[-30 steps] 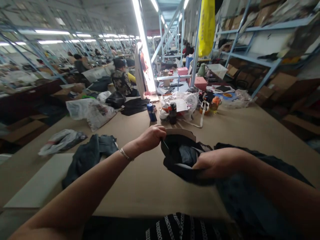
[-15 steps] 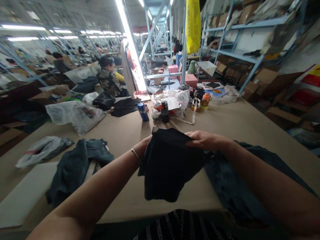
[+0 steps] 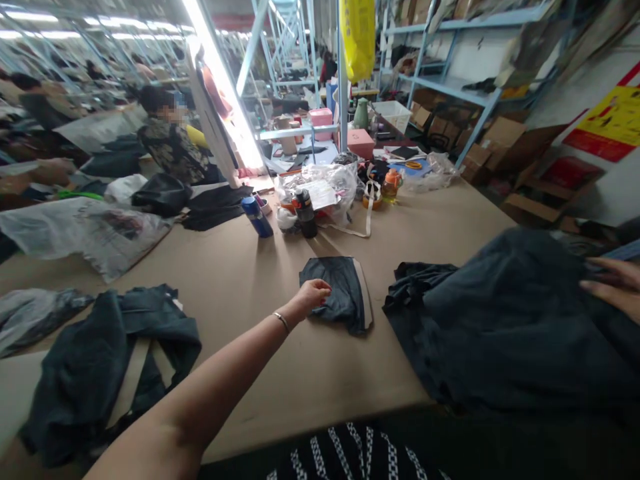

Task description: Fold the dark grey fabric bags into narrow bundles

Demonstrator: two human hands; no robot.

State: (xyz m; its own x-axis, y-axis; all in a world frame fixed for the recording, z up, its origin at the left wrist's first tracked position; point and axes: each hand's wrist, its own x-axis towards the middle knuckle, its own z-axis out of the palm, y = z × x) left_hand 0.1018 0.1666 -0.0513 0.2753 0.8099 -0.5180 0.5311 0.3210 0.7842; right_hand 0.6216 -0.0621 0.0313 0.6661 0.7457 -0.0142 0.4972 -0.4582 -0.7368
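Dark denim piece [image 3: 337, 293] against left hand [image 3: 313, 298]

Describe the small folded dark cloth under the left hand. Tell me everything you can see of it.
The small folded cloth is a dark slate-blue piece of woven fabric, possibly denim, though the material can't be confirmed. It lies flat and slightly rumpled on the tan table top, with a pale band running down its right edge. The fingertips of the left hand are at its left edge, apparently touching it. Its lower corner bunches softly.
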